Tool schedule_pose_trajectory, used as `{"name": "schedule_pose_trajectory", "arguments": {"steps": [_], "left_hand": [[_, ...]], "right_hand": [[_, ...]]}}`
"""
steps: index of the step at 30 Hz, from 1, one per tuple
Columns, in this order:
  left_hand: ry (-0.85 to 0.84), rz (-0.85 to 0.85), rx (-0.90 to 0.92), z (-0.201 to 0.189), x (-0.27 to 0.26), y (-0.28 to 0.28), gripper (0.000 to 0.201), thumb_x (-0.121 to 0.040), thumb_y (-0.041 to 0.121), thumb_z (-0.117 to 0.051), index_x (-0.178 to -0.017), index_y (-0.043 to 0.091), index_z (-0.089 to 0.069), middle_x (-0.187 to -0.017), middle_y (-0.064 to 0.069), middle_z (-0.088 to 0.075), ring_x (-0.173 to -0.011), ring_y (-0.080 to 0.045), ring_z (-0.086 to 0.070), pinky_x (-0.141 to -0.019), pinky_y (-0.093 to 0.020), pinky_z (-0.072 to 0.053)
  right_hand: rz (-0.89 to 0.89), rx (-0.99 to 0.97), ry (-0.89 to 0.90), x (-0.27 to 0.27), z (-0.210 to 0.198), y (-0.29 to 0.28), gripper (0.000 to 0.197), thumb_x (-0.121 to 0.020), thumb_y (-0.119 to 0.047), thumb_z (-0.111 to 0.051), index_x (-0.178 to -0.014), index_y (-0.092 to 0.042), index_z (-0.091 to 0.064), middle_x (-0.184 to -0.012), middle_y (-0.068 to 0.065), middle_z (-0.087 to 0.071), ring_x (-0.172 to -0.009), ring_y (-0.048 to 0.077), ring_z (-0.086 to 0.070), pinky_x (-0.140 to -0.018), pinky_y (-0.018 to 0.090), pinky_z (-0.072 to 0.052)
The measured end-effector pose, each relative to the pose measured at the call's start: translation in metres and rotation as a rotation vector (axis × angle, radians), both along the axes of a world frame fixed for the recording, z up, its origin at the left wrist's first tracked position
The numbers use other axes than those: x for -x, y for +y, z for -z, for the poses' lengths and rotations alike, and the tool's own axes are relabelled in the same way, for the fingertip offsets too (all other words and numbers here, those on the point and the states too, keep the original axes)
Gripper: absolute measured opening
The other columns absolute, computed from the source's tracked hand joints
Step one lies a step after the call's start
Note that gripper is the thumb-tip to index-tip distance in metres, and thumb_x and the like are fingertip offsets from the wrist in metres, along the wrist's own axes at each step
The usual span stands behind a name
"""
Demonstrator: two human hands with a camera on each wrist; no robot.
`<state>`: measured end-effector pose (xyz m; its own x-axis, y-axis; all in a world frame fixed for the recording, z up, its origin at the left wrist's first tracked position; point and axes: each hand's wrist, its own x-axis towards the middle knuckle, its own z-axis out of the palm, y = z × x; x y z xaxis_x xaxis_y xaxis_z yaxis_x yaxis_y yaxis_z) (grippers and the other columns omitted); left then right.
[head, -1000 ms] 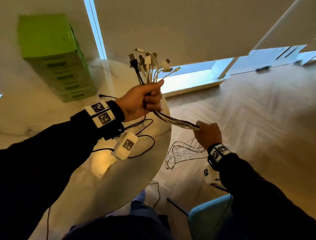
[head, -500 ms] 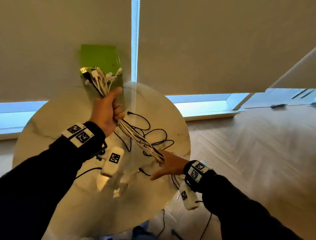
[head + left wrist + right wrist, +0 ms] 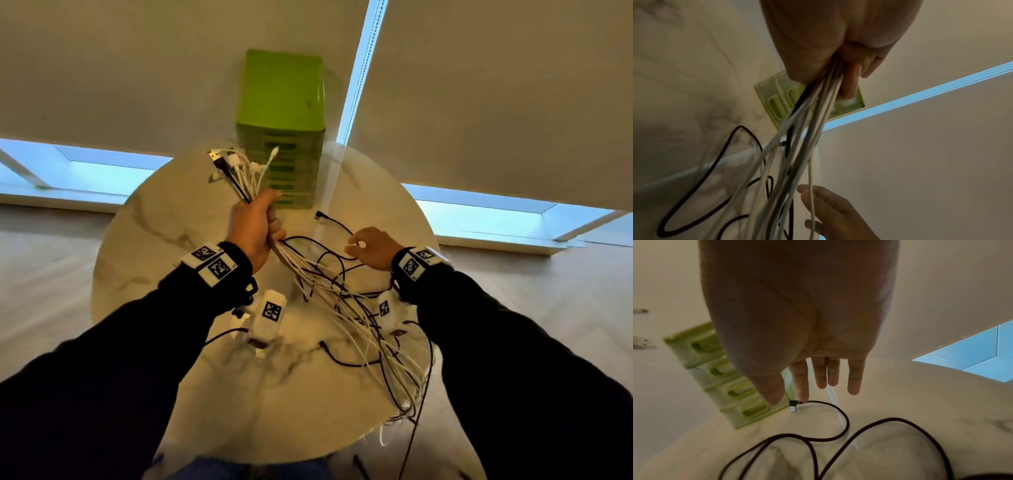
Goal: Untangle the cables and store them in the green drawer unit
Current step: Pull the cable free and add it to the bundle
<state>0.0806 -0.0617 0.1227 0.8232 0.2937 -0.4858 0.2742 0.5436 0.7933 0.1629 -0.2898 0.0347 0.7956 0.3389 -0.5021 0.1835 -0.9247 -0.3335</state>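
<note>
1. Zero readable brand names or text anywhere; the only markings are black-and-white square code tags on the wrist bands (image 3: pixel 214 262), no letters I can make out.
2. Left hand (image 3: pixel 255 228) is raised over the worktop (image 3: pixel 144 240), fingers (image 3: pixel 849 84) wrapped tight around a bundle of cables (image 3: pixel 329 291). Plug ends fan out above the fist, the rest trails down past the worktop's edge.
3. Right hand (image 3: pixel 373 248) hovers palm-down, fingers (image 3: pixel 822 374) straight and slightly spread, holding nothing. Just past its fingertips lies a black cable (image 3: pixel 838 418) with an angled plug.
4. Green drawer unit (image 3: pixel 282 130) stands beyond both sets of fingers, drawers look closed.
</note>
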Motion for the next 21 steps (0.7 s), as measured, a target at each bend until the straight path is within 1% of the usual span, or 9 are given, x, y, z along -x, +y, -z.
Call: {"name": "schedule_pose_trajectory", "arguments": {"steps": [2, 4, 8, 12, 14, 16, 17, 19, 21], "left_hand": [[0.040, -0.006, -0.005, 0.011, -0.006, 0.001, 0.030, -0.097, 0.012, -0.055, -0.072, 0.023, -0.043, -0.046, 0.009, -0.022, -0.039, -0.008, -0.018, -0.040, -0.024, -0.021], [0.069, 0.006, 0.002, 0.022, -0.009, 0.001, 0.031, -0.097, 0.012, -0.055, -0.071, 0.023, -0.041, -0.047, 0.009, -0.021, -0.039, -0.009, -0.018, -0.041, -0.024, -0.020], [0.107, 0.028, 0.032, 0.042, -0.011, 0.000, 0.037, -0.098, 0.013, -0.056, -0.068, 0.024, -0.037, -0.050, 0.006, -0.021, -0.041, -0.010, -0.017, -0.040, -0.023, -0.022], [0.119, 0.051, 0.040, 0.058, -0.012, -0.003, 0.040, -0.098, 0.014, -0.057, -0.068, 0.025, -0.033, -0.053, 0.005, -0.020, -0.041, -0.011, -0.018, -0.041, -0.023, -0.023], [0.113, 0.069, 0.020, 0.064, -0.011, -0.003, 0.040, -0.098, 0.014, -0.058, -0.068, 0.024, -0.033, -0.056, 0.004, -0.020, -0.044, -0.012, -0.018, -0.042, -0.024, -0.024], [0.090, 0.081, -0.013, 0.068, -0.010, -0.002, 0.039, -0.097, 0.012, -0.059, -0.070, 0.023, -0.035, -0.060, 0.003, -0.019, -0.048, -0.013, -0.019, -0.044, -0.025, -0.027], [0.074, 0.081, -0.026, 0.070, -0.009, -0.002, 0.038, -0.097, 0.012, -0.060, -0.070, 0.023, -0.035, -0.062, 0.003, -0.018, -0.050, -0.013, -0.019, -0.046, -0.026, -0.028], [0.052, 0.074, -0.049, 0.073, -0.008, -0.003, 0.040, -0.095, 0.011, -0.062, -0.070, 0.022, -0.034, -0.062, 0.003, -0.019, -0.051, -0.014, -0.022, -0.049, -0.027, -0.031], [0.042, 0.065, -0.062, 0.073, -0.007, -0.005, 0.041, -0.095, 0.012, -0.064, -0.069, 0.022, -0.035, -0.059, 0.004, -0.022, -0.050, -0.013, -0.025, -0.051, -0.028, -0.033]], "right_hand": [[-0.004, 0.059, 0.034, -0.020, 0.022, 0.007, 0.050, -0.099, -0.040, -0.051, -0.142, -0.014, -0.048, -0.151, 0.014, -0.040, -0.139, 0.029, -0.038, -0.114, 0.036, -0.029], [-0.003, 0.117, 0.023, -0.034, 0.039, 0.015, 0.054, -0.100, -0.030, -0.050, -0.147, -0.009, -0.037, -0.152, 0.018, -0.036, -0.138, 0.032, -0.037, -0.111, 0.036, -0.031], [0.061, 0.138, -0.043, -0.052, 0.065, 0.026, 0.040, -0.096, -0.020, -0.054, -0.130, -0.002, -0.044, -0.134, 0.023, -0.042, -0.121, 0.041, -0.049, -0.098, 0.042, -0.043], [0.048, 0.161, -0.054, -0.058, 0.080, 0.027, 0.033, -0.100, -0.025, -0.049, -0.122, -0.001, -0.048, -0.128, 0.023, -0.049, -0.117, 0.040, -0.051, -0.094, 0.043, -0.043], [0.002, 0.105, -0.018, -0.059, 0.080, 0.024, 0.031, -0.101, -0.028, -0.047, -0.118, -0.002, -0.052, -0.124, 0.022, -0.055, -0.114, 0.039, -0.053, -0.093, 0.042, -0.044], [0.021, -0.104, -0.013, -0.056, 0.072, 0.021, 0.024, -0.101, -0.031, -0.047, -0.104, -0.009, -0.057, -0.105, 0.015, -0.067, -0.101, 0.035, -0.062, -0.087, 0.043, -0.049], [0.094, -0.276, -0.008, -0.052, 0.063, 0.022, 0.020, -0.101, -0.032, -0.048, -0.096, -0.014, -0.056, -0.091, 0.009, -0.071, -0.091, 0.031, -0.066, -0.085, 0.044, -0.052], [0.271, -0.632, -0.022, -0.039, 0.037, 0.029, 0.018, -0.103, -0.032, -0.049, -0.088, -0.021, -0.051, -0.070, 0.002, -0.068, -0.072, 0.027, -0.068, -0.080, 0.047, -0.056], [0.341, -0.884, -0.056, -0.021, 0.005, 0.040, 0.015, -0.104, -0.031, -0.046, -0.093, -0.022, -0.048, -0.064, 0.004, -0.062, -0.062, 0.026, -0.063, -0.072, 0.046, -0.057]]}}
